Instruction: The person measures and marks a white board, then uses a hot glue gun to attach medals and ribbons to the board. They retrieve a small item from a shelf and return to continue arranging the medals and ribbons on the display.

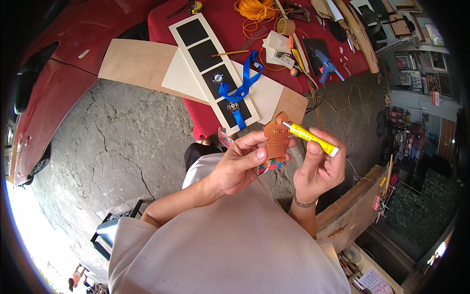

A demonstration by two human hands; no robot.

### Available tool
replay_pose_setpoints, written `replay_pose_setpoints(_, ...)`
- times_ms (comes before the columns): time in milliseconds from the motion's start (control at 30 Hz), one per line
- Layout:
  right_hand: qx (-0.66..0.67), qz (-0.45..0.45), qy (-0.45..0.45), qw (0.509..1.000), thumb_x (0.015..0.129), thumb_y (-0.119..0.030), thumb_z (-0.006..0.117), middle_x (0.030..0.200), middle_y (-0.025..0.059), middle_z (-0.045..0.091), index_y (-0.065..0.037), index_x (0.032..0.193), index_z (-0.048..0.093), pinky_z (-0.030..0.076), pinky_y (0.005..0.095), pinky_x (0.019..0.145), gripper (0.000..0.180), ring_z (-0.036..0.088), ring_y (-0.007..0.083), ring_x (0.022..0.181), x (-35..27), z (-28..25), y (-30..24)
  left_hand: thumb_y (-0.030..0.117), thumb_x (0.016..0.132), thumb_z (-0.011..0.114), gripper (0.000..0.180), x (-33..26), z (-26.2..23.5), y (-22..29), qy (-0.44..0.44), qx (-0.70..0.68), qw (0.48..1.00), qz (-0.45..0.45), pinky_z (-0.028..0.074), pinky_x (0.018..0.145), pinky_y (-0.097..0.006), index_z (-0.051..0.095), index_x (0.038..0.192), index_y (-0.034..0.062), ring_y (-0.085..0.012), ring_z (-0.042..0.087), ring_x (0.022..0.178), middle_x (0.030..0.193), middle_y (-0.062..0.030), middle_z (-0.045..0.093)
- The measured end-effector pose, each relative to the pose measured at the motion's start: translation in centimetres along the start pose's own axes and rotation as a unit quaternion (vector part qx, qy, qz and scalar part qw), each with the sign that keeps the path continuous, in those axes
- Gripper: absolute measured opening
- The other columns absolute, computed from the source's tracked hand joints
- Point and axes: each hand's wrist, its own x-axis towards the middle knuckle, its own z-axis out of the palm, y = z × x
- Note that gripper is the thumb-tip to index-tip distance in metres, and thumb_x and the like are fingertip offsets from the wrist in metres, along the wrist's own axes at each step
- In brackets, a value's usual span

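Held up before my chest is a tan, notched medal-shaped piece point(277, 139) with raised lettering, and a colourful puzzle-pattern ribbon point(272, 165) hangs below it. My left hand point(243, 164) grips the piece between thumb and fingers. A yellow glue tube point(313, 139) is pinched in my right hand point(320, 169), its metal nozzle touching or very close to the piece's upper right edge. Beyond them a cream frame with black panels point(215, 71) lies on the table, bearing two round medals, one with a blue ribbon point(242, 88).
Pale boards point(132, 62) lie under the frame on the red-covered table point(164, 14). A pencil point(230, 53), a blue glue gun point(327, 67), an orange cord coil point(257, 10) and a tape roll point(284, 26) lie around. A red car point(63, 73) stands at left over cracked concrete point(132, 132).
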Motion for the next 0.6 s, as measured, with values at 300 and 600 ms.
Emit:
replay_pose_setpoints(300,0.007,-0.023,0.004,1.000,0.099,-0.005,0.068,0.100,0.0171,0.074,0.008,0.110,0.066,0.059,0.0298,0.076,0.016,0.074,0.0215,0.088,0.18,0.04,0.14,0.027,0.103,0.064,0.051,0.04,-0.01,-0.04,-0.006,0.002,1.000,0.004,0.049,0.108,-0.042,0.052,0.150,0.0090,-0.0248,0.063,0.125,0.144,-0.0154,0.061)
replay_pose_setpoints(600,0.011,-0.026,0.007,1.000,0.100,-0.005,0.067,0.099,0.0169,0.074,0.007,0.110,0.066,0.059,0.0293,0.074,0.016,0.074,0.0206,0.086,0.22,0.11,0.06,0.027,0.103,0.064,0.052,0.10,-0.07,-0.05,-0.011,0.002,1.000,0.006,0.048,0.109,-0.042,0.051,0.150,0.0088,-0.0244,0.064,0.124,0.143,-0.0150,0.061)
